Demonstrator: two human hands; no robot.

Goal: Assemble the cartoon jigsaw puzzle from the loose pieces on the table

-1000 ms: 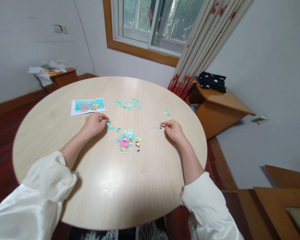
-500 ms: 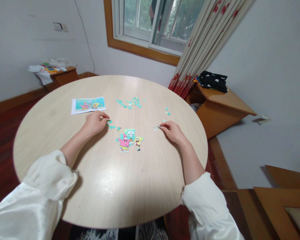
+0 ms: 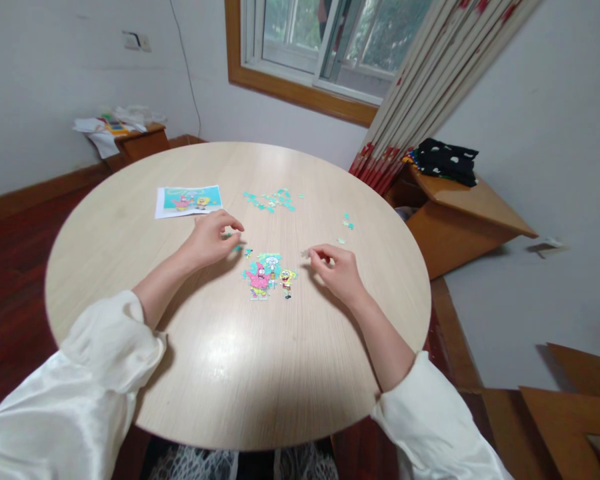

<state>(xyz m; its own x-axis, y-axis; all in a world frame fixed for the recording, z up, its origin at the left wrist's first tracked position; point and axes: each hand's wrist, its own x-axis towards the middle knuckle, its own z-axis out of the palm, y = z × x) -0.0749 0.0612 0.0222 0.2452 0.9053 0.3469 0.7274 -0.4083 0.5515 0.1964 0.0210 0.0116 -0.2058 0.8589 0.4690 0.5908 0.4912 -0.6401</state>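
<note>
A partly joined jigsaw puzzle (image 3: 261, 277) with pink, yellow and pale green cartoon figures lies on the round table (image 3: 220, 380). To its right, my right hand (image 3: 337, 270) pinches a small pale puzzle piece (image 3: 306, 253) between thumb and fingertips. On the other side, my left hand (image 3: 213, 237) hovers with thumb and forefinger apart, nothing seen between them. Beneath and beside its fingers are a few turquoise loose pieces (image 3: 249, 253), partly hidden by the hand. Behind the left hand lies a printed reference picture (image 3: 190, 200) of the same figures.
A scattered group of turquoise puzzle pieces (image 3: 270, 200) lies farther back on the table. Some more pieces (image 3: 348, 223) are at the right. A wooden cabinet (image 3: 460, 220) with a black cloth (image 3: 447, 161) on top stands beyond the table's right edge.
My right hand has moved left toward the joined puzzle, with a pale piece in its fingers. My left hand has shifted right and its fingers have spread. The view has tilted slightly.
</note>
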